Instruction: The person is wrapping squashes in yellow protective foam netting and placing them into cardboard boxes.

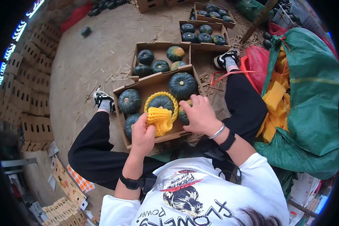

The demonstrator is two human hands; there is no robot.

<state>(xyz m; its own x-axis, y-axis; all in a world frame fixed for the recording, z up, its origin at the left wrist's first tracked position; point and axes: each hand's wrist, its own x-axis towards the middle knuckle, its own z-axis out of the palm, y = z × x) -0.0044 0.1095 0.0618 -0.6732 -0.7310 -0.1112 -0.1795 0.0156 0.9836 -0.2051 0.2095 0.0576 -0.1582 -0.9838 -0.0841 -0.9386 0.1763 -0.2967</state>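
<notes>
A yellow foam net sleeve (160, 121) is pinched in my left hand (143, 135) over the near part of an open cardboard box (158, 83). Its ring-like rim circles the view of a dark green pumpkin (161, 102) in the middle of the box; whether it is fitted on that pumpkin I cannot tell. My right hand (200, 116) is closed over a green and orange pumpkin (183, 113) at the right side, which it partly hides. Also in the box are a large pumpkin (182, 86) at the far right and two pumpkins (130, 101) along the left.
Beyond it stand more boxes of pumpkins (160, 66), (204, 37). At my right, a green sack (312, 86) spills yellow foam nets (277, 98) beside a red bag (257, 64). Stacked cartons (35, 128) line the left. One loose pumpkin (86, 31) lies on the floor.
</notes>
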